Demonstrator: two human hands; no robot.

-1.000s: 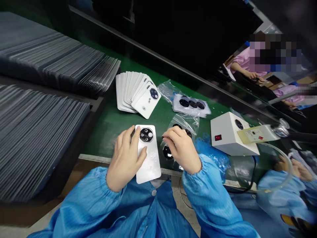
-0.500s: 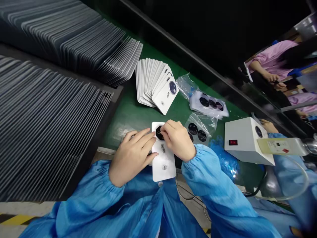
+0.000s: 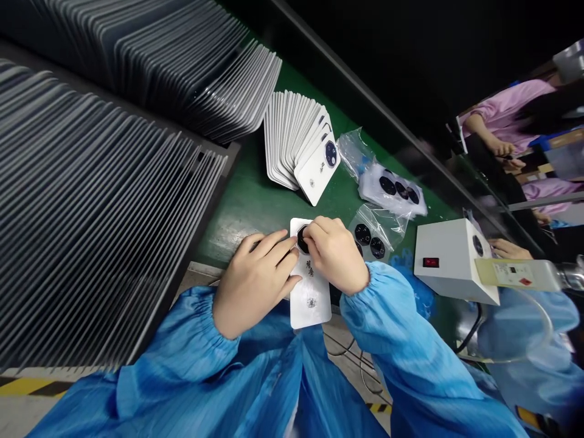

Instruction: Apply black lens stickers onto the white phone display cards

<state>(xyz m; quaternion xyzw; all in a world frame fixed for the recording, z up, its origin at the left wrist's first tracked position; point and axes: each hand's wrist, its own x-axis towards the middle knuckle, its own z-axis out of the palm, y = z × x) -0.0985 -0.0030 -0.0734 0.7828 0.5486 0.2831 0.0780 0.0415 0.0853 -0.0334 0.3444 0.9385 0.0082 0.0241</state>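
Note:
A white phone back panel [image 3: 310, 304] with dark printed characters lies upright in front of me at the bench's near edge. At its top sits a black camera lens cover [image 3: 302, 239], partly hidden by fingers. My left hand [image 3: 258, 280] rests along the panel's left side, fingers spread, fingertips touching its edge near the lens cover. My right hand [image 3: 335, 252] comes over from the right with curled fingers, thumb and fingertips pinched together at the lens cover's right side. Just right of that hand, a sheet with several black lens covers [image 3: 363, 234] lies under clear plastic.
A fanned stack of white panels [image 3: 292, 143] stands behind. Long racks of upright dark panels [image 3: 114, 213] fill the left. A bag with black lens covers [image 3: 392, 188], a white box with a red switch [image 3: 440, 243] and a yellowish bottle [image 3: 515, 274] are right. Co-workers sit beyond.
The whole scene has shifted slightly right as the head camera turned. My right fingers now cover more of the lens cover; my left hand stays at the panel's edge.

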